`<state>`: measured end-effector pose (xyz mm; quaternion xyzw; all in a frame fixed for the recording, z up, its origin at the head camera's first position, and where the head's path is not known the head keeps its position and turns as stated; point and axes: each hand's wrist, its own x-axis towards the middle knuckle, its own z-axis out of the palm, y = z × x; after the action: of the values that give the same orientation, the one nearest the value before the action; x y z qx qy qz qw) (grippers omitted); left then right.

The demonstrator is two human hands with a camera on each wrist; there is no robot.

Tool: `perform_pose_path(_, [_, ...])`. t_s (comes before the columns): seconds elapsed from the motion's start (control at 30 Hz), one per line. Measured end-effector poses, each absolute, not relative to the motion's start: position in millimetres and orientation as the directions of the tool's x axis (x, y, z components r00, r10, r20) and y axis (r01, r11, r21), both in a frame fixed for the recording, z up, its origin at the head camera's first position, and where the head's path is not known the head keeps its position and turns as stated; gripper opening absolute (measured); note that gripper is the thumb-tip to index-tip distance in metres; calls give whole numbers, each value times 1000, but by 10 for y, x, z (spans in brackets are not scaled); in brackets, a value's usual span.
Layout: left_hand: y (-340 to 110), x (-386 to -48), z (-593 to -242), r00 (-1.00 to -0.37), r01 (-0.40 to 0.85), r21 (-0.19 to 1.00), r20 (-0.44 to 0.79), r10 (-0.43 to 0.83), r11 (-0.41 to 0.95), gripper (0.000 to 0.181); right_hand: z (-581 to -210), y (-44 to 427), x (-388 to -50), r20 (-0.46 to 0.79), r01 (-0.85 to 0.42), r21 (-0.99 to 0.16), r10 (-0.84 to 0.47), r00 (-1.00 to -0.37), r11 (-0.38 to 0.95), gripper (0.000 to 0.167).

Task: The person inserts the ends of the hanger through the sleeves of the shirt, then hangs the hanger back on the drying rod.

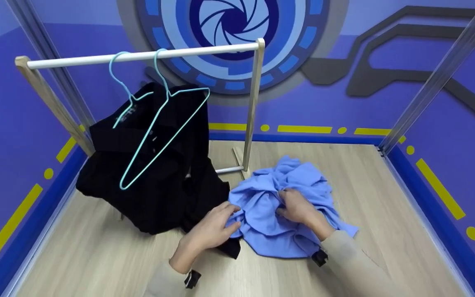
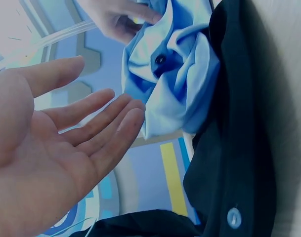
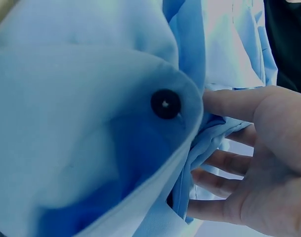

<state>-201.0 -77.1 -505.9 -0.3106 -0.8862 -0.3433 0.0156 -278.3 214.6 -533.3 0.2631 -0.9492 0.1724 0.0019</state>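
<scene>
A crumpled blue shirt point(image 1: 278, 218) lies on the floor, with a dark button point(image 3: 165, 104) showing in the right wrist view. My right hand point(image 1: 298, 206) grips a fold in the middle of it, thumb on one side and fingers on the other. At the shirt's left edge is my left hand point(image 1: 212, 226), fingers extended and palm bare in the left wrist view. Black clothing point(image 1: 151, 185) spreads to the left, part of it trailing on the floor below the left hand. Whether the left fingertips touch the blue cloth is hard to tell.
A small clothes rack with a white rail point(image 1: 204, 51) and wooden posts stands at the back left. Two light-blue hangers point(image 1: 179, 136) hang from it, one reaching into the black clothing. Blue patterned walls point(image 1: 427, 103) enclose the wood-look floor point(image 1: 369, 198).
</scene>
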Motion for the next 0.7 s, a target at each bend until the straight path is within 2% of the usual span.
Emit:
perform_pose_path(0.37, [-665, -2088, -5115, -833, 537, 589, 259, 488, 604, 36, -5311, 2022, -2770, 82, -512, -354, -520, -850, 782, 20])
perform_pose_path(0.57, [-607, -2154, -5137, -847, 515, 583, 232, 479, 629, 37, -5308, 1983, -2787, 147, -554, -401, -546, -825, 730, 36])
perform_pose_path(0.7, [-570, -2218, -5187, -847, 516, 572, 227, 481, 638, 38, -5321, 1968, -2805, 170, -566, -418, -551, -817, 710, 36])
